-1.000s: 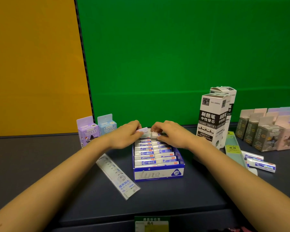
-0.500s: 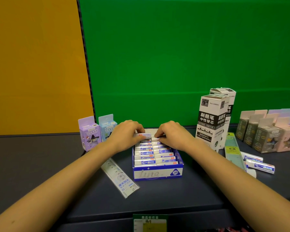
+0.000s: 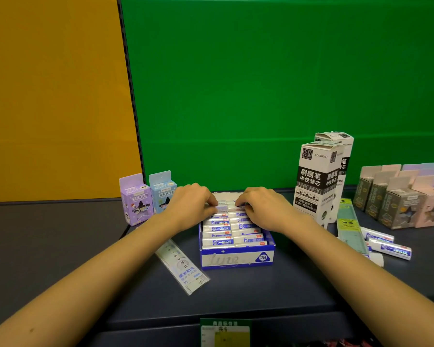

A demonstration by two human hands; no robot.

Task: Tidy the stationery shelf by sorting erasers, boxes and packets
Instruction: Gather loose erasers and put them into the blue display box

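Observation:
A blue and white eraser box (image 3: 236,258) sits mid-shelf, holding two rows of wrapped white erasers (image 3: 219,242). My left hand (image 3: 189,205) and my right hand (image 3: 263,207) rest over the box's far end. Their fingertips pinch and press the rearmost erasers (image 3: 223,209) down into the rows. Two loose erasers (image 3: 390,250) of the same kind lie on the shelf to the right.
A clear ruler packet (image 3: 183,269) lies left of the box. Purple (image 3: 135,200) and light blue (image 3: 162,190) small boxes stand behind the left hand. Two tall white refill boxes (image 3: 316,181), a green flat packet (image 3: 348,225) and several grey and pink boxes (image 3: 398,199) stand right.
The erasers held above the box's far end have gone down into the rows, and both hands have lowered onto them.

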